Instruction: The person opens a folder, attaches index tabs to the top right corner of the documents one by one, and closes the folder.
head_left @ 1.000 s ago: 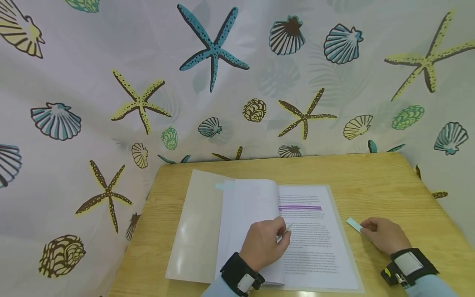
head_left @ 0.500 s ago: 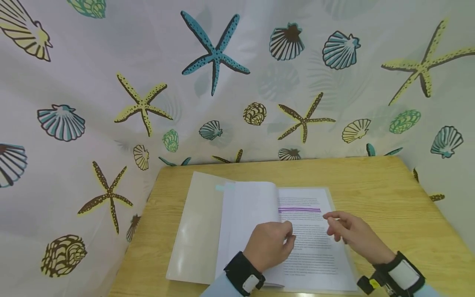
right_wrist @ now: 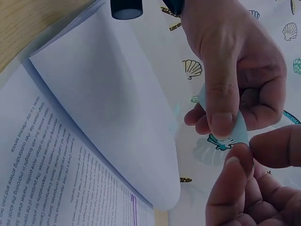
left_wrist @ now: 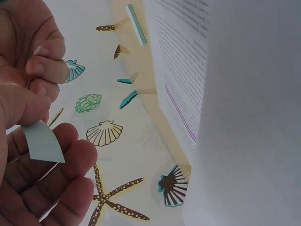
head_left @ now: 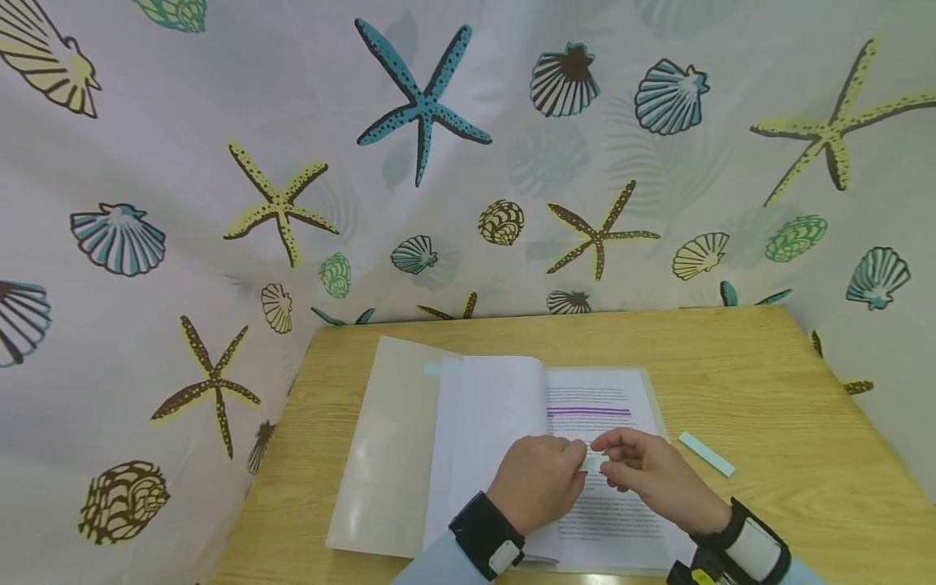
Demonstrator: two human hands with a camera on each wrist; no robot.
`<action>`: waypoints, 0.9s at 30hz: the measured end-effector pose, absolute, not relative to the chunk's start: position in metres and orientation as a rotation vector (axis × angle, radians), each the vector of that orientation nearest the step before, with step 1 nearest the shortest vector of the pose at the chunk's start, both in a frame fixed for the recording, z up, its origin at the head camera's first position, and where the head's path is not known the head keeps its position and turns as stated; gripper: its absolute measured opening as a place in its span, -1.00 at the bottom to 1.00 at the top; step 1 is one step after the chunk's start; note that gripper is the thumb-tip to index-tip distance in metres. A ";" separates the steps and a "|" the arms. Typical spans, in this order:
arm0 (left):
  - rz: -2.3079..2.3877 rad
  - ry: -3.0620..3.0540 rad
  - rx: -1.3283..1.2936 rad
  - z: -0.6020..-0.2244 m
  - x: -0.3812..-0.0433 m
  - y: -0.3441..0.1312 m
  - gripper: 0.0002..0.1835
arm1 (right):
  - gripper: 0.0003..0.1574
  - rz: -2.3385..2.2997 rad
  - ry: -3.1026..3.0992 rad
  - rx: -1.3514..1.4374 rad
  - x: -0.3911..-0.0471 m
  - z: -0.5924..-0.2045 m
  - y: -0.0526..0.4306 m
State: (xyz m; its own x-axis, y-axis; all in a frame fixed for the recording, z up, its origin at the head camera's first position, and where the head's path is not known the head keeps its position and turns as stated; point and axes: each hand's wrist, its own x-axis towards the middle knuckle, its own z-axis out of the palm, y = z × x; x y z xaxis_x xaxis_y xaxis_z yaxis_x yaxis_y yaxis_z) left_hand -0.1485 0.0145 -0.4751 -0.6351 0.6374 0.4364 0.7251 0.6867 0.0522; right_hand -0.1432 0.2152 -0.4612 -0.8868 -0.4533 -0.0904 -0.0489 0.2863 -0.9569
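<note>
A pale blue-green sticky note (right_wrist: 240, 128) is held over the open document by both hands. My left hand (head_left: 537, 483) pinches it, with the thumb (right_wrist: 221, 101) lying on its face. In the left wrist view one end of the note (left_wrist: 44, 143) sticks out past the thumb. My right hand (head_left: 654, 475) comes in from the right, its thumb and forefinger tips closing on the other end of the note. The document (head_left: 607, 512) shows printed text and purple highlighted lines, and its turned pages (head_left: 497, 398) lie to the left.
A pale blue-green strip pad (head_left: 706, 454) lies on the wooden table (head_left: 768, 382), right of the document. The document's glossy cover (head_left: 380, 471) lies folded out to the left. A shell-and-starfish curtain (head_left: 453, 268) hangs behind the table.
My right hand has let go of the strip pad, leaving it on the table, and has moved left to the sticky note. My left hand has shifted slightly right.
</note>
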 end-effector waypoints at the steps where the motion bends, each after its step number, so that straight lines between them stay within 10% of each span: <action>1: -0.337 -2.519 -1.061 -0.475 -0.148 0.014 -0.79 | -0.64 -1.621 2.226 -0.463 -0.143 -0.462 0.216; 27: -0.182 -2.738 -0.963 -0.469 -0.159 0.030 -0.53 | -0.86 -1.227 2.762 -0.512 -0.160 -0.468 0.224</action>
State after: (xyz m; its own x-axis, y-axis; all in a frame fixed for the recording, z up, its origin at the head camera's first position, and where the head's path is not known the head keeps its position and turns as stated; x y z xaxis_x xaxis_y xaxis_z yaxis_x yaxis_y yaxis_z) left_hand -0.1589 0.0305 -0.4693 -0.7564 0.6007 0.2589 0.6297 0.7758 0.0398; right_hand -0.1600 0.2238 -0.4682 -0.9413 -0.3312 0.0650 -0.2702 0.6240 -0.7332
